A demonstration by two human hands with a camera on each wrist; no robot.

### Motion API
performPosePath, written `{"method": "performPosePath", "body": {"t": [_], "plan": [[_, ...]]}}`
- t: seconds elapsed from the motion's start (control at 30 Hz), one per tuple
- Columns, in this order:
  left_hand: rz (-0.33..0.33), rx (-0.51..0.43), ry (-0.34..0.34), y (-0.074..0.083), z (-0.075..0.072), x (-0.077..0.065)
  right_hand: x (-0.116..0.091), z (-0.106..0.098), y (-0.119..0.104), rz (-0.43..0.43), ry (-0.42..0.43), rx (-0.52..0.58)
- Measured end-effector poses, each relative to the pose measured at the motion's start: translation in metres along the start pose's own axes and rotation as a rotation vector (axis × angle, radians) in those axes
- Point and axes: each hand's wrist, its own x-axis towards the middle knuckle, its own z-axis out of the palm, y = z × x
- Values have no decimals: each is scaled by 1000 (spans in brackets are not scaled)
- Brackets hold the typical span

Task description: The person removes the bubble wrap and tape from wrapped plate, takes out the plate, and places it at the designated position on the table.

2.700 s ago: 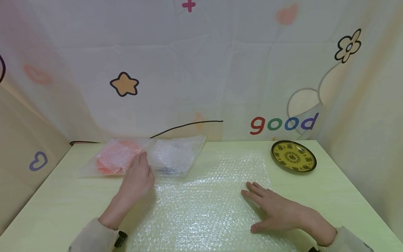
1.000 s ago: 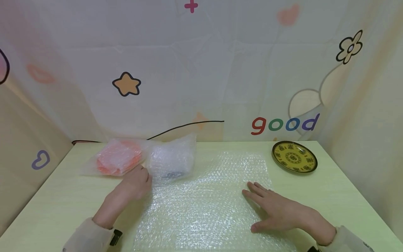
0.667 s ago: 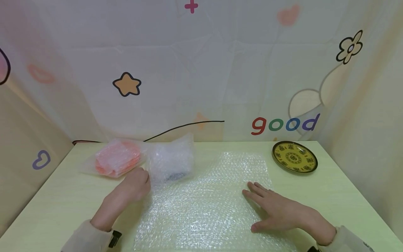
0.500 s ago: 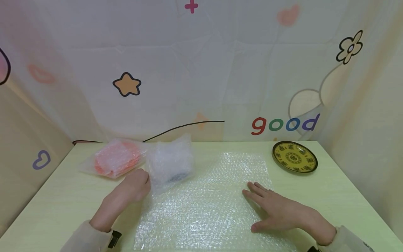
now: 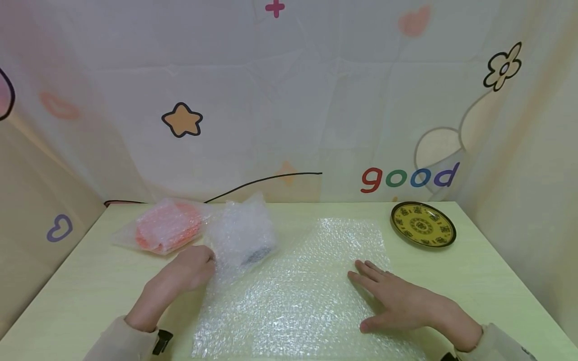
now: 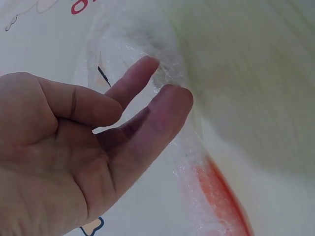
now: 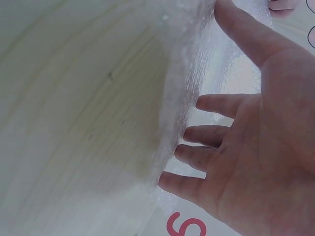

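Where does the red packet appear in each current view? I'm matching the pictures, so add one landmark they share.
Head: the red packet lies left of centre, at the far side.
Left wrist: the packet is at bottom right, cut off by the bottom edge.
Right wrist: not in it.
Shared landmark: the red letter g, right of centre in the head view, cut off at the left wrist's top edge and the right wrist's bottom edge.

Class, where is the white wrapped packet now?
In the head view, the white packet lies left of centre, just right of the pink packet, beyond the left hand and well left of the plate.
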Motion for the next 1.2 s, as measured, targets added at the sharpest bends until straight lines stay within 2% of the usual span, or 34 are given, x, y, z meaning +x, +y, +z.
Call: {"method": "performPosePath", "body": {"t": [0.17,0.4,0.5,0.63,0.9,1.2], "plan": [[-5,-1,4,-2,-4,1,0,0,0,3,-6,6],[-21,-66,142,-7,-8,4,0,0,0,11,-13,12],[-35,-49,170,-9,-8,8,0,0,1,8,-12,7],[-40,-43,159,-10,-8,15,0,0,1,-3,-5,-2],[-78,-99,161,-12,-10,25,0,0,1,-3,-3,4],[-1,-43,142,-18,-14,31,-1,0,1,-7,-2,-5]]}}
